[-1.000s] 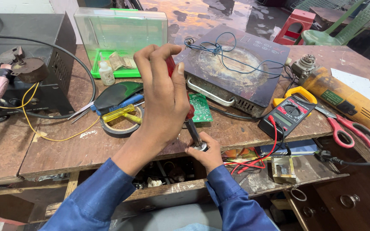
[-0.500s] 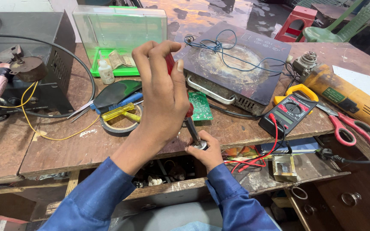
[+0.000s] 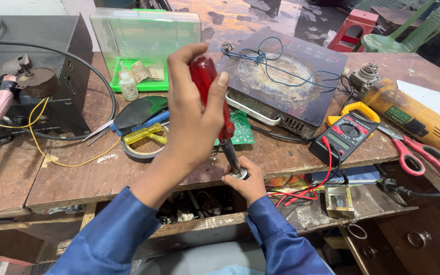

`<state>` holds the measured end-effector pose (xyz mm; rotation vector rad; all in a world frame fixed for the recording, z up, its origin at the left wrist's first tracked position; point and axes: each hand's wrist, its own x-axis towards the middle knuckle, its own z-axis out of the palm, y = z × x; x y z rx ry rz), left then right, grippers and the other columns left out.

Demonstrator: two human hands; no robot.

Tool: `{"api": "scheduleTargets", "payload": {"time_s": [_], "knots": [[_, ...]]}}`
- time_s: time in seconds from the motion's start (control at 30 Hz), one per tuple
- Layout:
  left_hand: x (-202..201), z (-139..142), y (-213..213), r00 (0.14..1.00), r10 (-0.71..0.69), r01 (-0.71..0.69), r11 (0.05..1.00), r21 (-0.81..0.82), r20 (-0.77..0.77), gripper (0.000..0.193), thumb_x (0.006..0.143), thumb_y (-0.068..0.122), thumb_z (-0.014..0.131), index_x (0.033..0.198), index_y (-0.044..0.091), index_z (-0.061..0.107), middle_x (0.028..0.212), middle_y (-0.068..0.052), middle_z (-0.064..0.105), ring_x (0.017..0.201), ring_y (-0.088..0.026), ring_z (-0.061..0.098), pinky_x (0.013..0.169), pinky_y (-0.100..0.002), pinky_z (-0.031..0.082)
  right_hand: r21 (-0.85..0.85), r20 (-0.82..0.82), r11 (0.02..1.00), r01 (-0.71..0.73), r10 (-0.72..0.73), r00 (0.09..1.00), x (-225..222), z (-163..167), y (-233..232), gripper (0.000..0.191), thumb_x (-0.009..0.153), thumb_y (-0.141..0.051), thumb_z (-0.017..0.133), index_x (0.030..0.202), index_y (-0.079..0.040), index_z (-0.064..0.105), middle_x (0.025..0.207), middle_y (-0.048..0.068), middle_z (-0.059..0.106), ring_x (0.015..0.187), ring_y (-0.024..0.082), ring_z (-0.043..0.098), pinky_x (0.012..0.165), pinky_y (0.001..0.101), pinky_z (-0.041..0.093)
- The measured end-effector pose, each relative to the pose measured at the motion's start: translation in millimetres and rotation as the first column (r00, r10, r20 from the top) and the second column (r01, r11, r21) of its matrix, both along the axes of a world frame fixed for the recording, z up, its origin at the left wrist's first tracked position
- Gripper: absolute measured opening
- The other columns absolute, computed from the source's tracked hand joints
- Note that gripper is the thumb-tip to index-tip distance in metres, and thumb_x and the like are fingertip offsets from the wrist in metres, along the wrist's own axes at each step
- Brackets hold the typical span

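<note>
The left hand (image 3: 192, 114) wraps its grip around the red screwdriver (image 3: 211, 97), upright at the bench (image 3: 21, 173) front edge, as half a second ago. The right hand (image 3: 248, 178) pinches a small metal part (image 3: 239, 174) at the tip. Nothing has visibly shifted, suggesting steady turning in place. Green board (image 3: 241, 128) lies at 12 o'clock.

Repair workshop, worn wooden bench (image 3: 21, 178), multimeter (image 3: 345, 133), angle grinder (image 3: 408, 112), scissors (image 3: 423, 153)
</note>
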<state>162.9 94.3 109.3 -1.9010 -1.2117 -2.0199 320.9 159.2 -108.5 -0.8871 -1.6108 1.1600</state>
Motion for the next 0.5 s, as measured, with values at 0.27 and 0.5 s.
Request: {"api": "scheduleTargets", "payload": {"time_s": [0.27,0.5], "knots": [[-20,13,-4,0.96,-0.223,0.256,0.946,-0.201,0.171,0.038,0.099,0.011,0.078,0.133,0.011,0.062,0.128,-0.007,0.057,0.109,-0.016,0.063,0.09,-0.03,0.06,-0.006,-0.005,0.999,-0.032,0.032,0.999,2,-2,3,0.018,0.069,-0.004,0.08,0.082,-0.007,0.068,0.077,-0.002,0.065,0.073,0.007,0.059,0.068,0.0259,0.047],[-30,23,-7,0.95,-0.286,0.308,0.917,-0.253,0.122,0.038,0.098,0.002,0.065,0.134,0.015,0.06,0.13,-0.001,0.065,0.111,-0.012,0.07,0.096,-0.024,0.06,-0.008,-0.012,0.999,-0.037,0.036,0.999,2,-1,2,0.019,0.069,-0.002,0.078,0.083,-0.007,0.068,0.079,-0.002,0.067,0.075,0.007,0.06,0.07,0.0256,0.048]]}}
